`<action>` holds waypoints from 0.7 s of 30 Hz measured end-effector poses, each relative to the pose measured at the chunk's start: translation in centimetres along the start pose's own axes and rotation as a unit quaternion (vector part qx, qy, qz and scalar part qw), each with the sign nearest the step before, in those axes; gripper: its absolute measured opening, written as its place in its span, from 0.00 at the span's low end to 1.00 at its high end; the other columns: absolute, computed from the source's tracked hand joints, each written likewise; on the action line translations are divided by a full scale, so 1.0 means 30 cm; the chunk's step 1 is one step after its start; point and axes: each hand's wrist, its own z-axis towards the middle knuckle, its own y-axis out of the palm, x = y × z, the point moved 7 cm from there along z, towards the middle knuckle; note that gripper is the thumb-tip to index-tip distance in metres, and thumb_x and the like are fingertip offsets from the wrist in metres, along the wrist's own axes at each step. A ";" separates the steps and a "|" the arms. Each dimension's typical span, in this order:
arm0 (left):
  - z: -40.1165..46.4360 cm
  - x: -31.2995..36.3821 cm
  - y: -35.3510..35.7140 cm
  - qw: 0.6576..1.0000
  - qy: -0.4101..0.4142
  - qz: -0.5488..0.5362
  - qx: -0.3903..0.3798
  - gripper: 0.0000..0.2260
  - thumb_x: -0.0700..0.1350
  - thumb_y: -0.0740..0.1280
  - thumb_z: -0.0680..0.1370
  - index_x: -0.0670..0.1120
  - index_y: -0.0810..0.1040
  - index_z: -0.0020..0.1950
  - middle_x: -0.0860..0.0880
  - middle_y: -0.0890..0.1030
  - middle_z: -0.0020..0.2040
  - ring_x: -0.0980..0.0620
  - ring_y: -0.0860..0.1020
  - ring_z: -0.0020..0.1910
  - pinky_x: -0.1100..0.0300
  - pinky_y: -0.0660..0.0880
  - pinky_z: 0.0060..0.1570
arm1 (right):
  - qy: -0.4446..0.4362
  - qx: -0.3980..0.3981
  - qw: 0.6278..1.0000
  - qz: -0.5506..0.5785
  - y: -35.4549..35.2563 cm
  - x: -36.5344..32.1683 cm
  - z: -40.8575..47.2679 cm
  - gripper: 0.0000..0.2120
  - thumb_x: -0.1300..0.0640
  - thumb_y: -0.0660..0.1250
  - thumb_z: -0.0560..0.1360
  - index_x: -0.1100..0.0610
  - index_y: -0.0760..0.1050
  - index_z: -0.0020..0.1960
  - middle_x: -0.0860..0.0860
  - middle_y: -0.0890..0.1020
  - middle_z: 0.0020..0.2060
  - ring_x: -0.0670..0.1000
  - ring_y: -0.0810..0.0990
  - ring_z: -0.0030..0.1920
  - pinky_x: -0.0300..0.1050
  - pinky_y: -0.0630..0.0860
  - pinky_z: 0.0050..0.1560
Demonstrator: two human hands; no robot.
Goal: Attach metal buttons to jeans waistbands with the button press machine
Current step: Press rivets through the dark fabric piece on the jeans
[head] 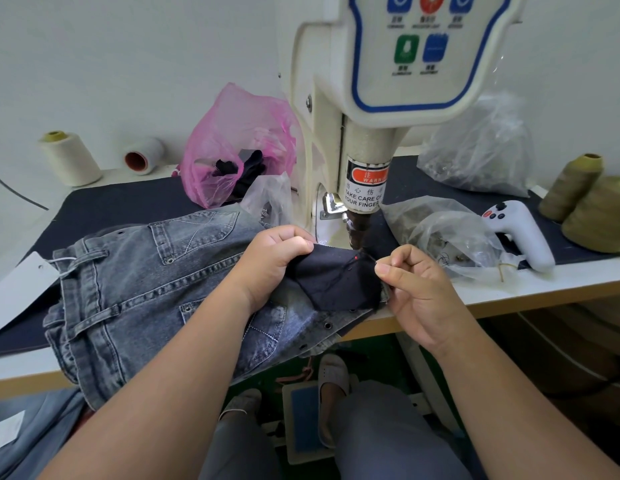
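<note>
Grey jeans (135, 289) lie on the table in front of the cream button press machine (367, 109). A dark inner part of the waistband (336, 278) is spread under the press head (358, 230), with a red light dot on it. My left hand (270, 268) grips the dark fabric at its left edge. My right hand (419, 292) pinches its right edge between thumb and forefinger. Several metal eyelets show along the jeans' edge near the table front.
Clear bags of metal parts (443, 233) lie right of the press, beside a white handheld controller (523, 233). A pink bag (232, 150) and thread cones (67, 157) stand at the back left, olive cones (592, 209) at the right. A foot pedal (308, 420) sits under the table.
</note>
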 end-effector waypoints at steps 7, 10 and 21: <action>0.001 0.000 0.000 1.000 0.001 0.003 -0.002 0.06 0.44 0.66 0.67 0.49 0.81 0.31 0.52 0.77 0.32 0.55 0.73 0.36 0.59 0.69 0.42 | 0.001 0.001 1.000 0.000 0.001 -0.002 0.001 0.09 0.66 0.69 0.67 0.54 0.73 0.37 0.51 0.80 0.34 0.47 0.79 0.36 0.38 0.79 0.41; 0.001 -0.002 0.000 1.000 0.003 0.010 -0.004 0.06 0.44 0.66 0.67 0.49 0.81 0.32 0.52 0.77 0.32 0.56 0.74 0.36 0.61 0.70 0.41 | -0.001 0.003 1.000 -0.003 0.001 -0.002 -0.001 0.09 0.66 0.69 0.67 0.54 0.72 0.37 0.50 0.79 0.33 0.46 0.79 0.35 0.37 0.78 0.41; 0.001 0.001 -0.003 1.000 0.006 0.012 0.003 0.06 0.44 0.66 0.67 0.49 0.81 0.32 0.54 0.78 0.32 0.56 0.74 0.36 0.61 0.70 0.42 | -0.005 -0.004 1.000 -0.005 0.005 -0.005 -0.002 0.10 0.66 0.69 0.67 0.52 0.74 0.35 0.50 0.80 0.33 0.45 0.79 0.35 0.36 0.78 0.41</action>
